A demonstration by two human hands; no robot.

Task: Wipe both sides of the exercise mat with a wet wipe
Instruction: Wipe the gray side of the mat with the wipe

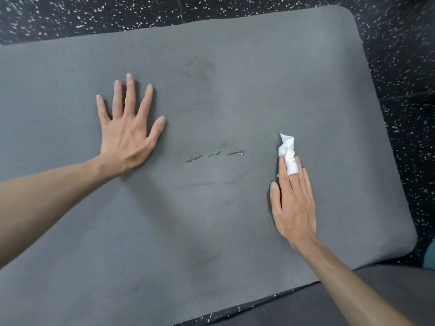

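While the mat (211,220) runs off-frame left, hands (128,135) partly cover it.

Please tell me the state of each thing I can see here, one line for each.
exercise mat: spread flat, three small tears near the middle.
wet wipe: crumpled, held on the mat.
left hand: flat, fingers spread, pressing on the mat.
right hand: fingers straight, wipe tucked between them.
floor: black, speckled.

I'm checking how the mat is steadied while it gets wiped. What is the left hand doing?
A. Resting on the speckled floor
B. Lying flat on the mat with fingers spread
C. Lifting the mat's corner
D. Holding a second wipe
B: the left hand lies palm-down, fingers spread, on the grey exercise mat, while the right hand holds the wet wipe.
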